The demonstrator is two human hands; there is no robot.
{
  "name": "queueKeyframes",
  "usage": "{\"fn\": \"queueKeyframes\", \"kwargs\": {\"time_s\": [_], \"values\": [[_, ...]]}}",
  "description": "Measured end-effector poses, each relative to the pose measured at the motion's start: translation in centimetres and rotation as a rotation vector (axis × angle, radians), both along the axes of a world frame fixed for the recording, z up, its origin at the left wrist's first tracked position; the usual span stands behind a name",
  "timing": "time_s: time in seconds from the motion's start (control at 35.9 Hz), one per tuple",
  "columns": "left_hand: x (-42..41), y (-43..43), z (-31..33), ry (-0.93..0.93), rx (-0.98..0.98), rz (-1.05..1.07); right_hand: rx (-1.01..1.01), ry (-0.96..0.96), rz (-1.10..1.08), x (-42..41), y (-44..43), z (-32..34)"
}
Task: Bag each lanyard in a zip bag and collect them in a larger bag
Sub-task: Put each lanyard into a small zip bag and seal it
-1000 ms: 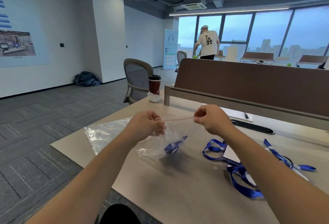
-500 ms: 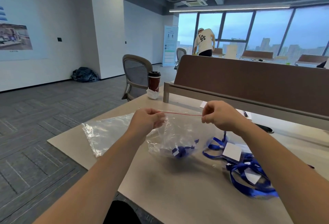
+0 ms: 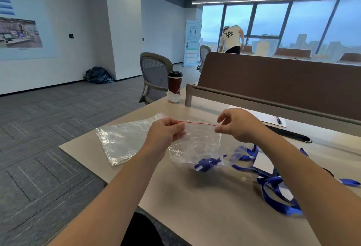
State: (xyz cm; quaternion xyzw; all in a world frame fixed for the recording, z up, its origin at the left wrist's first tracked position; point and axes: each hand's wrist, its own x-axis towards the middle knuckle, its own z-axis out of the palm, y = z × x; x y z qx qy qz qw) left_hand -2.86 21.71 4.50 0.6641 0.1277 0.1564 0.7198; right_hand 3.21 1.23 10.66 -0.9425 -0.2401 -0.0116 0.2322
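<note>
Red strip (image 3: 198, 123) of the bag (image 3: 195, 148) is being pinched at either end by left hand (image 3: 166, 132) and right hand (image 3: 236, 124), lanyard (image 3: 209, 164) inside, above the table (image 3: 195, 206). Sealing is likely being done; pressing along the strip is being called for next.

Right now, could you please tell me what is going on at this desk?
A person holds a small zip bag by its red seal strip, the left hand pinching one end and the right hand the other. A blue lanyard sits inside it. A larger clear bag lies flat on the desk to the left; more loose lanyards are piled at the right.
</note>
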Motion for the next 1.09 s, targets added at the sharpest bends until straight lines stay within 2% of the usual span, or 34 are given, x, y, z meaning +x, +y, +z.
{"fn": "queueKeyframes", "kwargs": {"time_s": [0.31, 0.72, 1.09], "values": [[-0.7, -0.2, -0.1, 0.015, 0.228, 0.123, 0.008, 0.086, 0.126, -0.3, 4.9, 0.6], [-1.5, 1.0, 0.5, 0.005, 0.148, -0.014, -0.033, 0.086, 0.231, -0.8, 7.0, 1.0], [-1.1, 0.9, 0.0, -0.053, 0.258, 0.075, 0.082, 0.016, 0.224, -0.7, 7.5, -0.5]]}}
